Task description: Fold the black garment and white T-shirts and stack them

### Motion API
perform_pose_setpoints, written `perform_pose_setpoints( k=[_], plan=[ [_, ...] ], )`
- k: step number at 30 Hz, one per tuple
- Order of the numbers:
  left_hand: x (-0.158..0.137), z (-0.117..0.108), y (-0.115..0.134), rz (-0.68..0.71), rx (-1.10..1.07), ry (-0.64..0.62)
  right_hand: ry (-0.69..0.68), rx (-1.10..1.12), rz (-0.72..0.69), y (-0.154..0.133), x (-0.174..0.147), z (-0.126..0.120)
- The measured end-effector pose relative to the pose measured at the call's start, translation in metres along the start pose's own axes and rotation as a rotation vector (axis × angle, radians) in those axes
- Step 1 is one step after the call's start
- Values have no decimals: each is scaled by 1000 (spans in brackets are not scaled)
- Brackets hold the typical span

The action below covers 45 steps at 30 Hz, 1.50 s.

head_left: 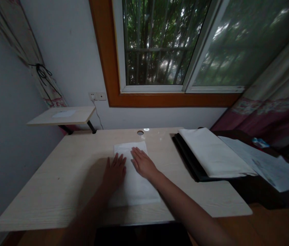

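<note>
A white sheet (136, 191), paper or thin cloth, lies flat on the pale wooden desk (64, 177) in front of me. My left hand (115, 171) rests on its left edge with the fingers spread. Higher up on the same sheet lies my right hand (143, 163), palm down, its fingers stretched out towards the upper left. Neither hand grips anything. Part of the sheet is hidden beneath both hands and the left forearm.
On the right, a folded white stack (211, 153) lies on a black folder-like object (190, 160). Loose printed paper (267, 164) is beyond it. A small raised shelf (83, 114) stands at the back left. A round cable hole (140, 133) is near the desk's back edge.
</note>
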<state>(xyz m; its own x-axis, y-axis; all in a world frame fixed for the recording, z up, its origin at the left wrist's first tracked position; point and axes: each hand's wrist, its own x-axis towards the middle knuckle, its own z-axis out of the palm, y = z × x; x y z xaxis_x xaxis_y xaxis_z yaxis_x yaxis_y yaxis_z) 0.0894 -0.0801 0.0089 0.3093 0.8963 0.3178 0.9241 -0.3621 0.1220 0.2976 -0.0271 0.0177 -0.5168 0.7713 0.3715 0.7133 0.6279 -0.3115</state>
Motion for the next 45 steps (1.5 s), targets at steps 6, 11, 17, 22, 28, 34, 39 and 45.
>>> perform_pose_setpoints(
  k=[6,11,17,22,28,34,39,45],
  plan=[
    [43,11,-23,80,-3,-72,-62,-66,1,13,23,24],
    [52,23,-43,83,40,-64,-99,-146,104,26,24,22],
    [52,30,-57,10,82,-42,-115,-179,188,52,9,10],
    [40,32,-70,-94,92,12,-34,-176,213,72,-20,-1],
    [32,44,-80,-223,62,159,103,-74,232,80,-28,-6],
    [38,54,-90,-214,25,272,163,-98,221,78,-25,-5],
    [41,57,-99,-137,-29,297,177,-122,230,75,-25,-5],
    [44,61,-103,-176,-14,277,167,-139,252,73,-24,-6]
  ],
)
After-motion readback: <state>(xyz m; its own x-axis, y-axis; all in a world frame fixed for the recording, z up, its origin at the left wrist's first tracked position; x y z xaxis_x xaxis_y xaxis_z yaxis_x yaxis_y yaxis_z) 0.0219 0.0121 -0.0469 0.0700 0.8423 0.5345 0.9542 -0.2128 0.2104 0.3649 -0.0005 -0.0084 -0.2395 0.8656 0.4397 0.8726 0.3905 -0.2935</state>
